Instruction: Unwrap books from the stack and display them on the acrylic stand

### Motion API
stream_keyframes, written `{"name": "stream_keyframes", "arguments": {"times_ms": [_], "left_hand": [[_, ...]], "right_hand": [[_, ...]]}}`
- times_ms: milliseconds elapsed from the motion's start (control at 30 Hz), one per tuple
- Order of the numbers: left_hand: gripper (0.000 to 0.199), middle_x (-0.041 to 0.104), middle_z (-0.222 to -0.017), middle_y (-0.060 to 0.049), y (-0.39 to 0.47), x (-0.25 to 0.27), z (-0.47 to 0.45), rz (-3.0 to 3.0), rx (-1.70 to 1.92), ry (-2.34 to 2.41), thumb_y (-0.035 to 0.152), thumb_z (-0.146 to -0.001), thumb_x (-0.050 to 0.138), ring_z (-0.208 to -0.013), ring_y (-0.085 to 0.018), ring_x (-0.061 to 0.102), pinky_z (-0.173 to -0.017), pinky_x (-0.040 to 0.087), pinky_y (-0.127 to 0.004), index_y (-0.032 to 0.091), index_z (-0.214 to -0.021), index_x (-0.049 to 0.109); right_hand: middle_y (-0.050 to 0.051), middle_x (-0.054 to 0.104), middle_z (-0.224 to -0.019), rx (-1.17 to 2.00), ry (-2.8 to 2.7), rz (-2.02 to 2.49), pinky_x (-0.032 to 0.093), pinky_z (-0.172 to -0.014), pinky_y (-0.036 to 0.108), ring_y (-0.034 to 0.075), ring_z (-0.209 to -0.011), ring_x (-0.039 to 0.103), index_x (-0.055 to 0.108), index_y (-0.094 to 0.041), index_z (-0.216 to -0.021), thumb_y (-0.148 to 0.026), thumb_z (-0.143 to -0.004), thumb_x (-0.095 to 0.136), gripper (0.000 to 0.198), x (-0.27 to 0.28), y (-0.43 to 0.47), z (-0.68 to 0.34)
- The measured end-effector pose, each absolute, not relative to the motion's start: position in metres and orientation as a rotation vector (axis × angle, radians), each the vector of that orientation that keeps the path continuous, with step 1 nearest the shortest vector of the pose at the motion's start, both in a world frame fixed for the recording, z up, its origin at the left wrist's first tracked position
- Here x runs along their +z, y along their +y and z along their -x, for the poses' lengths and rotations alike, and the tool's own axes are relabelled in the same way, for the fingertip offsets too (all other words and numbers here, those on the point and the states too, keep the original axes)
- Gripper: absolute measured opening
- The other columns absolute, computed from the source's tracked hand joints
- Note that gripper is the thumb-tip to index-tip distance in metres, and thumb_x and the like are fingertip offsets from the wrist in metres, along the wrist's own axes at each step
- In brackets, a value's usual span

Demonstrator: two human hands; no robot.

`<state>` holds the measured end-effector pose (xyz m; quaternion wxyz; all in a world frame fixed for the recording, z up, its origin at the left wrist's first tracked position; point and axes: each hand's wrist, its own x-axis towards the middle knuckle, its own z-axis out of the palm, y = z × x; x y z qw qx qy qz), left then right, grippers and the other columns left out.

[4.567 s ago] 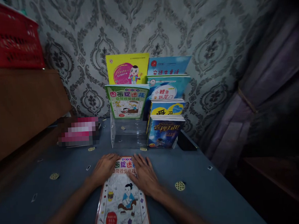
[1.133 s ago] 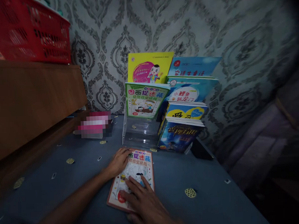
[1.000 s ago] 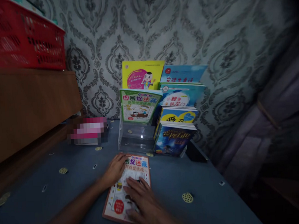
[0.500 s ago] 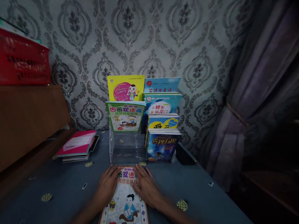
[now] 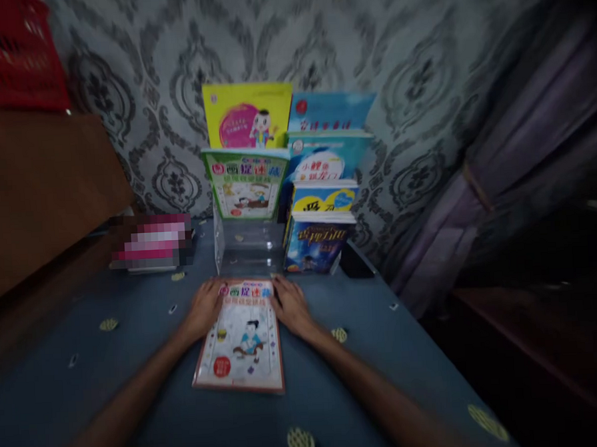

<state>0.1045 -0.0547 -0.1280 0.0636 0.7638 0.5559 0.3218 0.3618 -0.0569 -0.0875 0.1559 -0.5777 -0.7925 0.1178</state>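
Observation:
A children's book (image 5: pixel 249 346) with a white, red-edged cover lies face up at the middle of the table, just in front of a clear acrylic book stand (image 5: pixel 249 243). My left hand (image 5: pixel 205 308) is at the book's upper left edge, fingers bent against it. On the opposite side, my right hand (image 5: pixel 291 307) holds the upper right edge the same way. My thumbs are hard to make out. Standing in the rack's left column are a green-bordered book (image 5: pixel 249 186) and, behind it, a yellow book (image 5: pixel 247 116).
The rack's right column holds several books, a dark blue book (image 5: pixel 317 242) foremost. A dark flat object (image 5: pixel 356 262) lies beside it. Stacked books (image 5: pixel 152 241), partly blurred out, lie at left near a brown wooden box (image 5: pixel 41 197) under a red basket (image 5: pixel 14 58). A curtain (image 5: pixel 457 195) hangs at right.
The view has tilted down, so the whole book now shows. My hands have moved from lying on the cover's top part outward to its side edges.

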Motion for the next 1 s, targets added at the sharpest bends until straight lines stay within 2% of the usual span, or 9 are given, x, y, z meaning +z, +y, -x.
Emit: {"name": "stream_keyframes", "arguments": {"times_ms": [67, 267, 533, 667, 767, 900, 1000], "left_hand": [[0.039, 0.07, -0.127, -0.012, -0.055, -0.121, -0.099, -2.228, 0.987, 1.667, 0.023, -0.095, 0.042, -0.128, -0.029, 0.058, -0.113, 0.043, -0.05, 0.019, -0.127, 0.064], [0.034, 0.076, -0.114, -0.009, -0.051, -0.108, -0.094, -1.895, 1.087, 1.51, 0.021, -0.087, 0.05, -0.108, -0.025, 0.068, -0.101, 0.051, -0.04, 0.018, -0.117, 0.065], [0.033, 0.076, -0.111, -0.009, -0.047, -0.104, -0.096, -1.54, 1.222, 1.339, 0.017, -0.074, 0.062, -0.109, -0.023, 0.069, -0.104, 0.05, -0.041, 0.015, -0.107, 0.067], [0.04, 0.076, -0.109, -0.008, -0.048, -0.096, -0.089, -1.05, 1.243, 1.256, 0.014, -0.073, 0.07, -0.091, -0.018, 0.073, -0.087, 0.058, -0.032, 0.015, -0.113, 0.063], [0.041, 0.078, -0.097, -0.008, -0.052, -0.095, -0.089, -0.816, 1.18, 1.155, 0.011, -0.072, 0.075, -0.075, -0.015, 0.073, -0.072, 0.058, -0.027, 0.013, -0.111, 0.062], [0.031, 0.078, -0.088, -0.009, -0.056, -0.1, -0.098, -0.808, 1.08, 1.06, 0.01, -0.071, 0.077, -0.076, -0.021, 0.076, -0.069, 0.06, -0.028, 0.012, -0.099, 0.065], [0.029, 0.078, -0.086, -0.008, -0.056, -0.106, -0.102, -0.805, 1.087, 1.033, 0.012, -0.071, 0.08, -0.076, -0.021, 0.076, -0.069, 0.06, -0.028, 0.013, -0.096, 0.066]], "right_hand": [[0.019, 0.044, -0.158, 0.326, -2.247, 1.695, 0.027, -0.124, 0.047, 0.026, -0.149, 0.038, 0.049, -0.007, -0.148, -0.022, -0.099, 0.04, 0.051, -0.09, -0.054, -0.362], [0.019, 0.046, -0.157, 0.288, -2.281, 1.717, 0.024, -0.124, 0.045, 0.027, -0.149, 0.038, 0.052, -0.006, -0.144, -0.024, -0.102, 0.037, 0.048, -0.093, -0.056, -0.359], [0.019, 0.046, -0.157, 0.25, -2.285, 1.722, 0.024, -0.123, 0.045, 0.027, -0.148, 0.038, 0.051, -0.006, -0.145, -0.024, -0.103, 0.035, 0.049, -0.093, -0.059, -0.357], [0.019, 0.045, -0.157, 0.237, -2.302, 1.722, 0.023, -0.123, 0.046, 0.028, -0.149, 0.037, 0.051, -0.004, -0.145, -0.024, -0.102, 0.033, 0.05, -0.095, -0.059, -0.357], [0.02, 0.045, -0.158, 0.235, -2.297, 1.729, 0.022, -0.124, 0.046, 0.029, -0.149, 0.036, 0.05, -0.003, -0.146, -0.024, -0.102, 0.033, 0.051, -0.096, -0.059, -0.356], [0.019, 0.046, -0.157, 0.227, -2.275, 1.707, 0.026, -0.123, 0.049, 0.028, -0.149, 0.038, 0.047, -0.008, -0.149, -0.024, -0.102, 0.033, 0.052, -0.096, -0.06, -0.358], [0.021, 0.036, -0.163, 0.236, -2.349, 1.632, 0.024, -0.124, 0.056, 0.032, -0.153, 0.031, 0.043, -0.007, -0.152, -0.027, -0.1, 0.04, 0.056, -0.092, -0.07, -0.358]]}}
